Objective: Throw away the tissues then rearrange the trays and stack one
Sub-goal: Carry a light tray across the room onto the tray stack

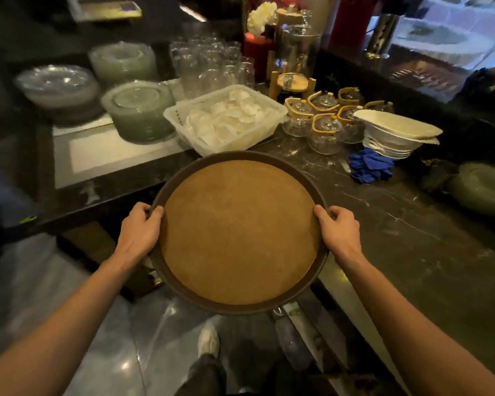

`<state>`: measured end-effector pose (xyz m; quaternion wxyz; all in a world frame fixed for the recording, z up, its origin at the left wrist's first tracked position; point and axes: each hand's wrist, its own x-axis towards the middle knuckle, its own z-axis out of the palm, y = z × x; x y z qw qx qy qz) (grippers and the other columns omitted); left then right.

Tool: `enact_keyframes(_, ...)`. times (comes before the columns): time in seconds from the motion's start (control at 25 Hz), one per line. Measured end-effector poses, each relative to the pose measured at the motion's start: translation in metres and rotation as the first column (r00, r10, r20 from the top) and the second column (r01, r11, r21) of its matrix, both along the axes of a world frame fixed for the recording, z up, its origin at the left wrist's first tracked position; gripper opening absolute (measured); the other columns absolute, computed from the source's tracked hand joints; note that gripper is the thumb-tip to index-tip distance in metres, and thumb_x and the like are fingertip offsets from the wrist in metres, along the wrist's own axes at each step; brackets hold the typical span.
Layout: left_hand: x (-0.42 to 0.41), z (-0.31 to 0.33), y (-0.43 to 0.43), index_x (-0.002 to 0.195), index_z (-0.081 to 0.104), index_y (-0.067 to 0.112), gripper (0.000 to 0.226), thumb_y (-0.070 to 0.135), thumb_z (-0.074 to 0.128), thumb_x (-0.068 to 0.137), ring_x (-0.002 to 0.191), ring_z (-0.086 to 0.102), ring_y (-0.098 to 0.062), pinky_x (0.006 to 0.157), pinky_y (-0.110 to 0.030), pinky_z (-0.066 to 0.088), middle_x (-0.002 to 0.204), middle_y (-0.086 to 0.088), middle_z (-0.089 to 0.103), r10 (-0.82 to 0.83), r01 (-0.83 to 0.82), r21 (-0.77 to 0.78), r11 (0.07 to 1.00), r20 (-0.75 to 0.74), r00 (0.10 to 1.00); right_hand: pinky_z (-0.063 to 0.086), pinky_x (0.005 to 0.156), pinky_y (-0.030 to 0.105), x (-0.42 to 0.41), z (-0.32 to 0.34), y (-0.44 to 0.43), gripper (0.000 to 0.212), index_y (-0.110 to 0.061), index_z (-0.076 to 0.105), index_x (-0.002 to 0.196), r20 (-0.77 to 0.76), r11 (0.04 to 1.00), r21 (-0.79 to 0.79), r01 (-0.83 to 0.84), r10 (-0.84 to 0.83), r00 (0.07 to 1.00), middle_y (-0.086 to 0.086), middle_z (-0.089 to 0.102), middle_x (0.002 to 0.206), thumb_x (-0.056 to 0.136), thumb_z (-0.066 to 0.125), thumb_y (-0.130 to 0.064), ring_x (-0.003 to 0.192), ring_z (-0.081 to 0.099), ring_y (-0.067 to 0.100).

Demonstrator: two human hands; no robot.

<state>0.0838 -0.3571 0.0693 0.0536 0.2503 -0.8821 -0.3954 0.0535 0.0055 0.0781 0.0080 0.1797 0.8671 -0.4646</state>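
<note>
Dark marble worktop (383, 212) ahead is crowded with glassware. My left hand (139, 230) and right hand (339, 231) are each closed on the rim of the round brown cork-lined tray (237, 232), held at the worktop's edge. No tissues show, so I judge I'm rearranging trays; next it needs a bare spot or another tray beneath.

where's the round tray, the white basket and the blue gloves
round tray (237, 232): head view, on the middle of its brown cork-like surface
white basket (272, 128): head view, on its right side wall
blue gloves (369, 165): head view, on the middle of the crumpled pile on the dark counter
</note>
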Motion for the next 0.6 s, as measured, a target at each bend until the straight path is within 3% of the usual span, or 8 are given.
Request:
enact_keyframes(0.2,0.101,0.011,-0.059,0.103,0.056,0.012,0.035,0.045,0.045,0.097,0.090,0.058,-0.031,0.081,-0.046,0.048,0.096,-0.011,0.062,0.339,-0.338,0.035,0.941,-0.037,0.940,0.055,0.076,0.052,0.006,0.012,-0.079,0.043,-0.017,0.067,0.078,-0.031,0.973,0.011,-0.232,0.232,0.972,0.005,0.068,0.076,0.087,0.054,-0.056,0.075,0.065,0.025)
enact_keyframes(0.28,0.146,0.018,-0.084,0.096,0.055,0.012,0.033,0.043,0.046,0.097,0.086,0.057,-0.031,0.075,-0.044,0.044,0.088,-0.009,0.059,0.438,-0.436,0.044,0.899,-0.070,0.896,0.052,0.070,0.043,0.011,0.020,-0.123,0.042,-0.014,0.066,0.078,-0.055,0.937,0.024,-0.348,0.349,0.936,0.006,0.067,0.075,0.090,0.054,-0.052,0.074,0.063,0.023)
enact_keyframes(0.4,0.219,0.030,-0.124,0.090,0.054,0.013,0.032,0.044,0.048,0.095,0.084,0.055,-0.032,0.071,-0.042,0.042,0.081,-0.006,0.056,0.579,-0.580,0.031,0.814,-0.121,0.806,0.044,0.061,0.035,0.028,0.031,-0.198,0.041,-0.010,0.064,0.075,-0.085,0.856,0.042,-0.516,0.518,0.851,0.006,0.063,0.072,0.094,0.054,-0.045,0.072,0.062,0.023)
enact_keyframes(0.6,0.341,0.040,-0.192,0.092,0.057,0.007,0.030,0.037,0.053,0.094,0.084,0.056,-0.032,0.070,-0.040,0.041,0.085,-0.011,0.062,0.761,-0.773,0.000,0.635,-0.170,0.626,0.051,0.071,0.042,0.082,0.039,-0.332,0.043,-0.009,0.068,0.080,-0.102,0.685,0.045,-0.727,0.727,0.679,0.011,0.067,0.077,0.093,0.054,-0.048,0.072,0.064,0.025)
